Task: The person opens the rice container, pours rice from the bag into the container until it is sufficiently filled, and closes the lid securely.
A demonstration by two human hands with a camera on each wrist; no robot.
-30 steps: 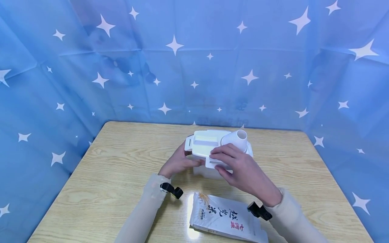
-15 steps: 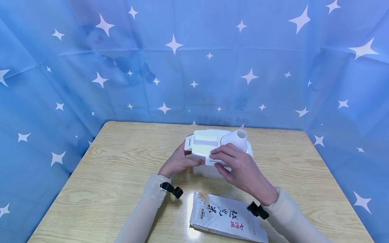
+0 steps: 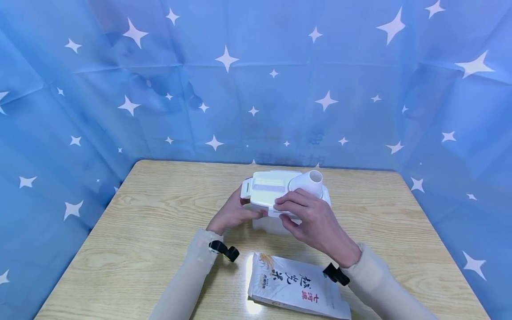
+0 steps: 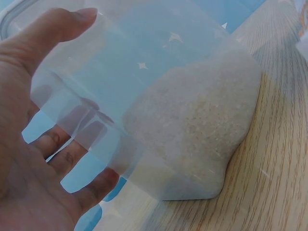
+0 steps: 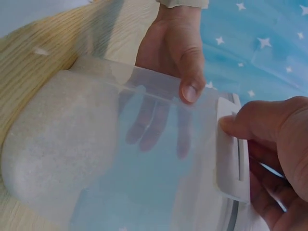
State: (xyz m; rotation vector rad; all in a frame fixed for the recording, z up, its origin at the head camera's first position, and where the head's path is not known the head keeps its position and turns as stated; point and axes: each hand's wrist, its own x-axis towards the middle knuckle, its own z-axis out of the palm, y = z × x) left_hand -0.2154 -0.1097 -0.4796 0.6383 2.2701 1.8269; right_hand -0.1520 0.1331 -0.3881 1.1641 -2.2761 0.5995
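Observation:
A translucent plastic food container (image 4: pixel 139 53) stands on the table with pale rice (image 4: pixel 204 125) heaped in its bottom. Its white lid (image 3: pixel 267 195) carries a white cup-like spout (image 3: pixel 307 183), which leans to the right. My left hand (image 3: pixel 236 213) grips the container's left end, thumb on the front wall and fingers round behind. On the front of the lid, my right hand (image 3: pixel 316 222) pinches a white latch (image 5: pixel 226 163). In the right wrist view, that thumb presses the latch's outer face while the fingers lie over the lid side, partly hidden.
A white printed rice bag (image 3: pixel 298 284) lies flat on the wooden table (image 3: pixel 160 213), in front of the container and near my right wrist. Behind the table hangs a blue cloth (image 3: pixel 224 98) with white stars.
The latch under my right hand has swung slightly inward against the container. My right wrist has shifted a little left. My left hand keeps its grip, and the bag lies where it was.

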